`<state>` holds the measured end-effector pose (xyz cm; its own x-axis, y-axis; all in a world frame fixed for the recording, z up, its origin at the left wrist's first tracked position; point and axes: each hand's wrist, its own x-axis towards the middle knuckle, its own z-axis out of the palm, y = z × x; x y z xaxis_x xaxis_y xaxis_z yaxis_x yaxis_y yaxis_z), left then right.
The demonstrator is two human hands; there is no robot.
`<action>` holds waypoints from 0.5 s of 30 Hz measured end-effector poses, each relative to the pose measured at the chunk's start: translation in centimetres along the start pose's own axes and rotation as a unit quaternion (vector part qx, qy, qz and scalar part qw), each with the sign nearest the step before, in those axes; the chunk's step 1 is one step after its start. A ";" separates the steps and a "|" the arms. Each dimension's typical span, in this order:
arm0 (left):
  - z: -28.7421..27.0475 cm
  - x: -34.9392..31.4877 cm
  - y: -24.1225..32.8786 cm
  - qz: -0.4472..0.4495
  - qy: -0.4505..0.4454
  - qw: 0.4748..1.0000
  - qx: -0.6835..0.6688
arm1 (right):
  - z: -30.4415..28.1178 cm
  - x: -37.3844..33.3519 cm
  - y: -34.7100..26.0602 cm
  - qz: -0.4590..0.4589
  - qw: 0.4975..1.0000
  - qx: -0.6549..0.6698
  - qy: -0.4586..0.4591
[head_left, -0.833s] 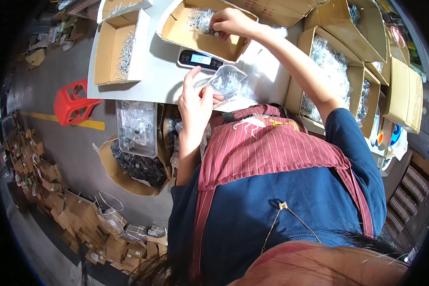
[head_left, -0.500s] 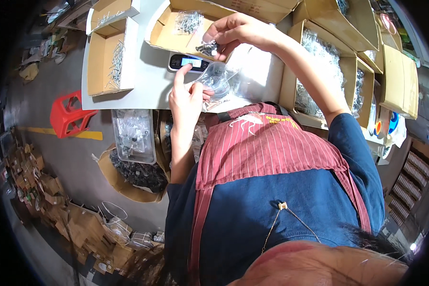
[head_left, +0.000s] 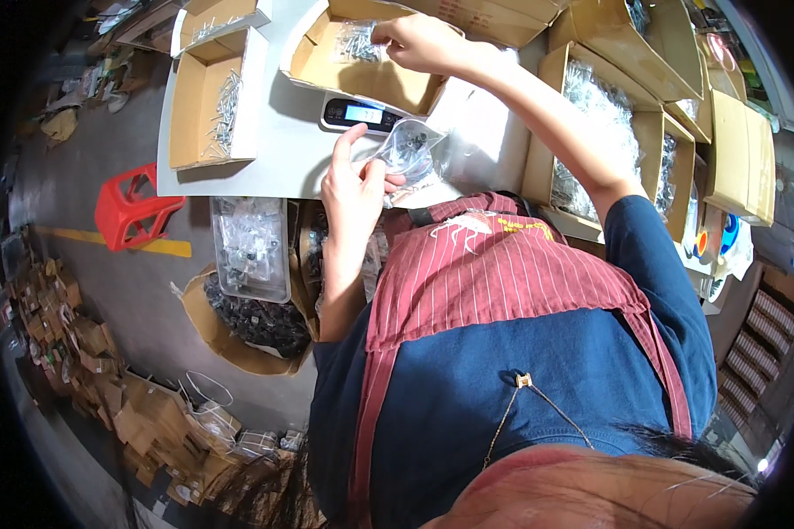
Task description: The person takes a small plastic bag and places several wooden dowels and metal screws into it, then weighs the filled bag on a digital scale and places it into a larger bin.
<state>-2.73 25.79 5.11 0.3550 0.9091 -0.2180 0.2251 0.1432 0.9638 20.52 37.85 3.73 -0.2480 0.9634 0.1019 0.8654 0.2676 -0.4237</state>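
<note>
My left hand (head_left: 353,189) holds a clear plastic bag (head_left: 408,152) with small black parts inside, thumb and fingers closed on its lower left edge. Its index finger points up toward the digital scale (head_left: 362,115), whose display is lit. Over the shallow cardboard box (head_left: 397,85) behind the scale, my right hand (head_left: 423,44) has its fingertips pinched at the right edge of a clear bag of screws (head_left: 355,42). The fingertips are partly hidden by the hand itself.
A cardboard tray of long screws (head_left: 225,115) stands left on the white table (head_left: 282,159). Boxes of bagged hardware (head_left: 582,132) line the right. Below the table edge sit a clear tub of small bags (head_left: 251,247) and a red plastic stool (head_left: 137,207).
The black parts that were in my right hand are now in the clear bag. My right hand has moved up and away to the bag of screws. The left hand still grips its bag.
</note>
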 end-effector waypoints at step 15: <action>-0.5 -0.3 -0.8 0.018 0.007 0.999 0.036 | -1.5 -0.1 -1.4 0.044 0.921 0.384 -0.052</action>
<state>-3.49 25.59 4.44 0.3514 0.9187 -0.1801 0.2772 0.0816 0.9573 19.97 37.43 5.69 -0.2664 0.9633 -0.0339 0.3305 0.0583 -0.9420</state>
